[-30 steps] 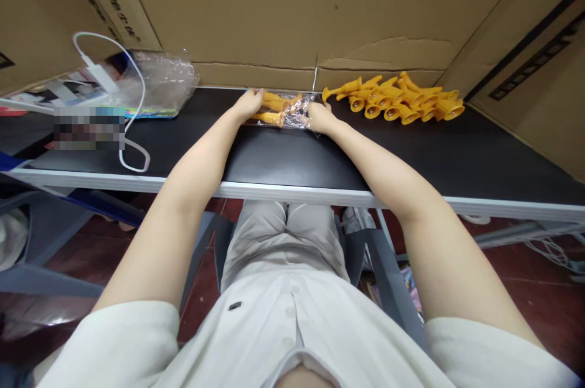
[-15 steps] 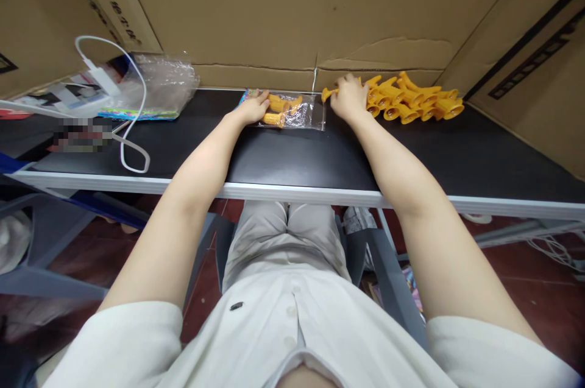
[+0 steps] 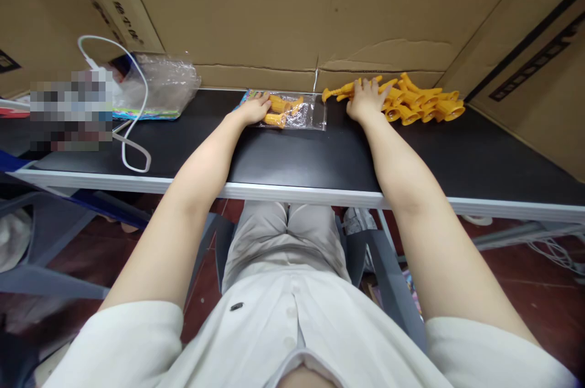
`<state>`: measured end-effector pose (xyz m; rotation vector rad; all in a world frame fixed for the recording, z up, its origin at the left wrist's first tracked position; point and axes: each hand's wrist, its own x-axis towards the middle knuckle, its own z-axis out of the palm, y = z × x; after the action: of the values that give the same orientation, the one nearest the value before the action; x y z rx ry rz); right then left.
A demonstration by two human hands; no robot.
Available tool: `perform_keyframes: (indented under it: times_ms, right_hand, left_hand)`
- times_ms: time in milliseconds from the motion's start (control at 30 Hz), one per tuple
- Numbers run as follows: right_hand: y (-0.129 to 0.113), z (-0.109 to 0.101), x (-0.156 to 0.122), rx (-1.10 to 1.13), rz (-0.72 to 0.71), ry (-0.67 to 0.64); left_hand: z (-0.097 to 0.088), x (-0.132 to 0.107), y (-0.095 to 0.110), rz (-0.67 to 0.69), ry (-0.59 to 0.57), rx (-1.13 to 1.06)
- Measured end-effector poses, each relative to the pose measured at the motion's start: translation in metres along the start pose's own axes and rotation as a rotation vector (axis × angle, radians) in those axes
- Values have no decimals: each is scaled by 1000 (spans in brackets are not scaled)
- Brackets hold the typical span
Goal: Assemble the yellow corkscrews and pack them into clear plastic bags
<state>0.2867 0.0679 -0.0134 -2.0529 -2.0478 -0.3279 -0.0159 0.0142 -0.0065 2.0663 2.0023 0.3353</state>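
My left hand [image 3: 255,109] grips the left end of a clear plastic bag [image 3: 315,114], which lies flat on the black tabletop. Inside the bag are several yellow plastic horn-shaped pieces [image 3: 275,120] with flared ends. Fingers spread, my right hand [image 3: 367,100] rests over the left side of a pile of similar yellow pieces [image 3: 411,100]. One yellow piece [image 3: 336,92] pokes out to the left from beneath these fingers. The pieces right under my palm are hidden.
Clear plastic bags with a colourful edge [image 3: 159,86] lie at the left, beside a white cable [image 3: 146,92]. Tall cardboard walls [image 3: 256,10] stand behind the table and at both sides. A metal strip [image 3: 292,193] runs along the table's front edge.
My right hand has moved a little to the right over the pile, and its fingers have spread. More yellow pieces show to its left. My left hand and the bag have stayed put.
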Motion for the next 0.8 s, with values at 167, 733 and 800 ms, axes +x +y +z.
perform_keyframes:
  times_ms: [167, 733, 800]
  right_hand:
    - [3, 0, 2, 24, 22, -13]
    - [9, 12, 7, 157, -86, 120]
    - [5, 5, 2, 177, -133, 130]
  left_hand:
    - [-3, -5, 3, 0, -5, 11]
    - [-1, -3, 2, 10, -6, -32]
    - [-1, -2, 1, 19, -2, -42]
